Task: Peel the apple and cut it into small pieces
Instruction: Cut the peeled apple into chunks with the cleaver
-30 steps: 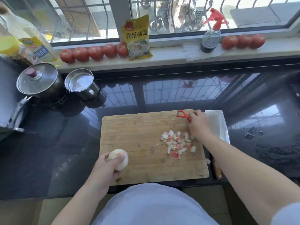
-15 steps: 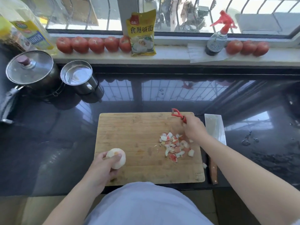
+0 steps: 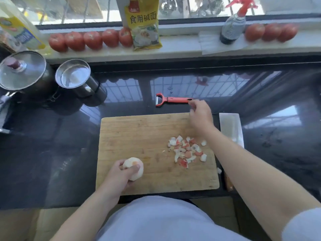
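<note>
Left hand (image 3: 124,173) near front-left part of cutting board (image 3: 139,136), fingers and thumb curled round peeled apple (image 3: 134,168), forearm running back toward body at lower left. Right hand (image 3: 200,115) over board's far-right corner, palm down, fingers loosely bent, fingertips at handle end of peeler (image 3: 171,100); contact unclear. Right forearm stretches diagonally from lower right.

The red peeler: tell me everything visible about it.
The peeler is a red Y-shaped tool that looks plastic, with a metal blade across its fork at the left end. It lies flat on the dark countertop just beyond the cutting board, handle pointing right. The right hand is at the handle's end, fingertips by it; contact is unclear.
</note>
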Motion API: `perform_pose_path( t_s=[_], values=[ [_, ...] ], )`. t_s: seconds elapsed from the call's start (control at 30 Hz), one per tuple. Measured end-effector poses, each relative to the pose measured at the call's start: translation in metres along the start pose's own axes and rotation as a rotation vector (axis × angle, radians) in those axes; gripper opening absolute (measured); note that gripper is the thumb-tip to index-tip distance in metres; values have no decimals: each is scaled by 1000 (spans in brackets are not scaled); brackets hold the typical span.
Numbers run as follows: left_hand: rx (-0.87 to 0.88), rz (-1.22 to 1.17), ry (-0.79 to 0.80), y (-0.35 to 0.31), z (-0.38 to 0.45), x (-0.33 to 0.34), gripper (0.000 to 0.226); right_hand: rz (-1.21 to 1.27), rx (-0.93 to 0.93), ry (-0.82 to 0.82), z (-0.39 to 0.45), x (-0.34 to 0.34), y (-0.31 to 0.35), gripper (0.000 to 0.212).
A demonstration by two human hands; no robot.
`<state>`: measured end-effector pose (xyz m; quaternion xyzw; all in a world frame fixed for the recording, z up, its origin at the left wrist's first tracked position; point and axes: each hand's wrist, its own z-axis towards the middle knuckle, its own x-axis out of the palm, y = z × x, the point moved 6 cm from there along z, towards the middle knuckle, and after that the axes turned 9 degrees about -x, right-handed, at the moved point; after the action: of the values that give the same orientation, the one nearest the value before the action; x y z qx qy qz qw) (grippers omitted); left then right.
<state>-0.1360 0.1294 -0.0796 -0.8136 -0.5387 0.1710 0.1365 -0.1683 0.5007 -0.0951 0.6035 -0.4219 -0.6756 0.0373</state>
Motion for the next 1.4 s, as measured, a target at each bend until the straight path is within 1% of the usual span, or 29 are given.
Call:
perform_pose_path(
  t_s=[0.07,0.13,0.2,0.27,0.37,0.47,0.57,0.63,0.77,0.83,0.87,0.9,0.93,0.97,1.0,1.07,1.1,1.17,1.23,1.27,1.33,1.4],
  values=[
    [-5,39,33,-2,6,15,47,16,132,-98,-68,-29,-35,24],
    [-3,70,72,-4,12,28,48,-44,282,-146,-138,-53,-69,19],
    [3,111,106,-5,16,38,49,-123,352,-108,-192,-61,-97,15],
    [16,151,139,-5,18,47,50,-174,325,-30,-220,-57,-110,11],
    [29,205,167,-2,19,57,43,-271,171,-7,-220,-52,-107,10],
    [24,238,160,5,16,62,32,-352,131,46,-209,-47,-97,14],
    [16,243,150,11,16,60,40,-548,108,164,-210,-32,-94,21],
    [5,222,147,13,17,57,44,-601,113,176,-214,-29,-97,24],
    [-16,153,153,17,20,46,40,-564,153,165,-210,-36,-93,22],
    [-15,120,141,17,22,40,37,-420,221,78,-207,-45,-87,15],
    [-5,114,127,16,22,37,38,-296,273,28,-203,-50,-81,13],
    [12,123,104,15,22,34,42,-150,329,-18,-198,-52,-74,12],
    [43,155,80,13,23,31,52,-12,363,-46,-193,-49,-66,10],
    [73,208,59,10,21,30,62,79,360,-48,-186,-43,-57,6],
    [111,270,32,7,19,29,64,123,328,-28,-179,-37,-44,4],
    [203,378,-16,-1,13,30,55,157,297,26,-173,-24,-32,17],
    [245,427,-48,-5,11,30,56,142,314,12,-173,-22,-34,21],
    [311,545,-144,-11,9,28,61,28,373,-99,-180,-28,-49,25],
    [384,700,-251,-17,6,24,57,-95,408,-206,-191,-38,-68,23],
    [436,780,-287,-19,5,24,55,-147,415,-228,-194,-41,-75,24],
    [568,886,-316,-20,7,27,52,-174,448,-208,-199,-42,-89,35],
    [699,940,-292,-20,11,31,50,-139,467,-144,-199,-40,-98,42]
  ],
)
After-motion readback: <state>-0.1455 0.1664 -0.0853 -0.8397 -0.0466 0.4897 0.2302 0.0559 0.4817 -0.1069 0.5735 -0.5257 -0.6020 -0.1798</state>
